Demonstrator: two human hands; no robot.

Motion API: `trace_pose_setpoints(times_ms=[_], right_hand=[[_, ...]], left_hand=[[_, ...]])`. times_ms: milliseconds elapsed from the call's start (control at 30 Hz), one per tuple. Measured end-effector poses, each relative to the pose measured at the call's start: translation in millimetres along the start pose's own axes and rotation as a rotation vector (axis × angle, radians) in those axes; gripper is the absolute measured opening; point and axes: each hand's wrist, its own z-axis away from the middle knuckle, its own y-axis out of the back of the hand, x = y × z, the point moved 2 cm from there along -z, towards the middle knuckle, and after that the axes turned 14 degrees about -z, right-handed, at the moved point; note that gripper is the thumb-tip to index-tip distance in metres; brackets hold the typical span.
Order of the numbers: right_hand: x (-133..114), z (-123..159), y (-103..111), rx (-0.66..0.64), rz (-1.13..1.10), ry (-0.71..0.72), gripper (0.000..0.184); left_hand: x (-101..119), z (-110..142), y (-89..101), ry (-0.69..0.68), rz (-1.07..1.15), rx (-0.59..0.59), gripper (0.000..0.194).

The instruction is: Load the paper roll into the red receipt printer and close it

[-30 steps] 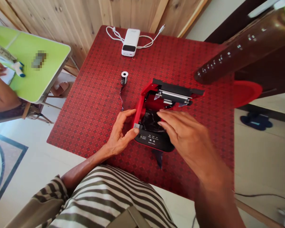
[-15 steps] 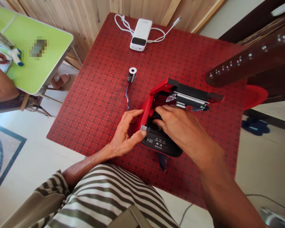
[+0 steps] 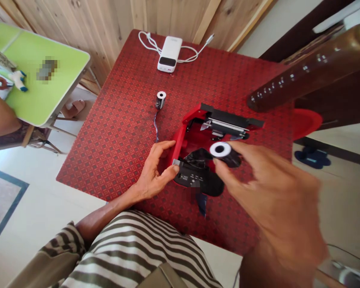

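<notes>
A red and black portable printer (image 3: pixel 211 178) lies on the red patterned table with its lid (image 3: pixel 228 126) raised. My left hand (image 3: pixel 156 172) grips its left wall, thumb on the grey corner and fingers along the outer side. My right hand (image 3: pixel 267 188) pinches a small paper roll (image 3: pixel 221 150) between thumb and finger, above the right side of the printer. The roll has a white end, a dark core hole and a dark outer layer. A loose dark strip (image 3: pixel 195 157) lies across the printer's open bay. Another dark piece (image 3: pixel 202 204) sticks out below its near edge.
A second small roll (image 3: pixel 161 100) stands on the table (image 3: pixel 120 120), trailing a thin dark strip. Behind it lies a white power bank (image 3: pixel 170 52) with a cable. A tall brown bottle-like object (image 3: pixel 288 84) leans in from the right. A person's arm (image 3: pixel 1 104) rests at a green table (image 3: pixel 63 60).
My right hand has come up out of the printer's bay toward me, with the roll now in view in its fingers. My left hand stays on the printer's left wall.
</notes>
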Motion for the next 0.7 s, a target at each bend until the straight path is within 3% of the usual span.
trace_pose_setpoints(times_ms=[67, 167, 200, 267, 333, 433, 600, 700], right_hand=[[12.2, 21.1, 18.1, 0.147, -0.094, -0.128, 0.026], [54.3, 58.3, 29.1, 0.424, -0.191, -0.362, 0.035], [73.8, 69.1, 25.4, 0.456, -0.241, -0.486, 0.033], [111.3, 84.3, 13.8, 0.671, -0.234, -0.616, 0.035], [140.5, 86.3, -6.4, 0.710, -0.177, -0.717, 0.041], [154.5, 73.0, -41.5, 0.699, -0.171, -0.728, 0.044], [126.9, 52.9, -93.9, 0.461, -0.353, -0.650, 0.050], [114.5, 53.4, -105.0, 0.336, -0.471, -0.624, 0.051]], left_hand=[[-1.2, 0.6, 1.0, 0.015, 0.007, -0.002, 0.067], [-2.9, 0.8, 2.7, 0.032, 0.009, -0.008, 0.068], [-3.4, 0.6, 3.2, 0.034, 0.008, -0.008, 0.069], [-4.4, 0.0, 3.9, 0.039, 0.010, -0.006, 0.069], [-5.3, -0.7, 4.3, 0.048, 0.018, -0.007, 0.070], [-7.1, -1.3, 4.1, 0.063, 0.030, -0.020, 0.072], [-10.5, -0.6, 3.4, 0.055, 0.023, 0.004, 0.074], [-11.2, 0.3, 3.1, 0.037, 0.017, 0.011, 0.071]])
